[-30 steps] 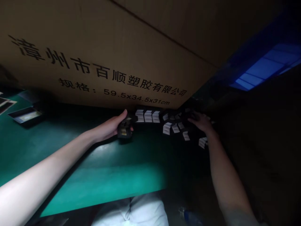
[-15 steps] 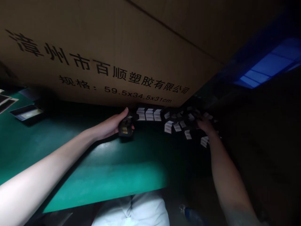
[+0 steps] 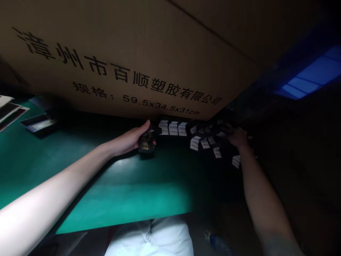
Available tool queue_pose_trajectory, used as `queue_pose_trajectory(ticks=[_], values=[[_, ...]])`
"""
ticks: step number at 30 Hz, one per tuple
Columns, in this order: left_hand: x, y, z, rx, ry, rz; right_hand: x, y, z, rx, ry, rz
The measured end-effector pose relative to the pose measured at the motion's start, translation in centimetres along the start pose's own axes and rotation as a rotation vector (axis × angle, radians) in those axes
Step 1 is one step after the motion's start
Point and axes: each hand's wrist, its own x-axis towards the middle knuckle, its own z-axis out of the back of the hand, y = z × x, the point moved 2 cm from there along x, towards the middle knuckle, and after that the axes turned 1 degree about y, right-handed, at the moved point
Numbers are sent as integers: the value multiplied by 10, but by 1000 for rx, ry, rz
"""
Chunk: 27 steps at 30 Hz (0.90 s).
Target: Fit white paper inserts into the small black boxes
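My left hand (image 3: 134, 139) grips a small black part (image 3: 146, 143) with a yellow patch, resting it on the green mat (image 3: 128, 185) just in front of a big cardboard box (image 3: 128, 57). My right hand (image 3: 238, 137) reaches into a dark pile of small black parts with white labels (image 3: 204, 139) at the box's right corner. Its fingers are curled down among the pieces, and the dim light hides what they hold. A neat row of labelled parts (image 3: 173, 128) lies between my two hands.
A black tray (image 3: 39, 123) and flat dark sheets (image 3: 10, 111) lie at the far left of the mat. The printed cardboard box fills the back. A blue-lit window (image 3: 309, 76) shows at the upper right. White cloth (image 3: 151, 238) covers my lap below the table edge.
My right hand has slid a little further back and right into the pile of parts. My left hand keeps its hold on the black part. The view has shifted slightly.
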Motion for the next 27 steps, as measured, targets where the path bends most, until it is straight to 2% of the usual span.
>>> queue_pose_trajectory(ticks=[12,17,23,27], values=[[-1,0,-1,35,-13,-3,-5,3,0,-47,44,-121],[0,0,-1,20,-8,-6,-4,4,4,29,147,-146],[-1,0,-1,22,-13,-11,-9,14,27,117,277,-137],[0,0,-1,19,-12,-7,-6,23,34,63,435,-98]])
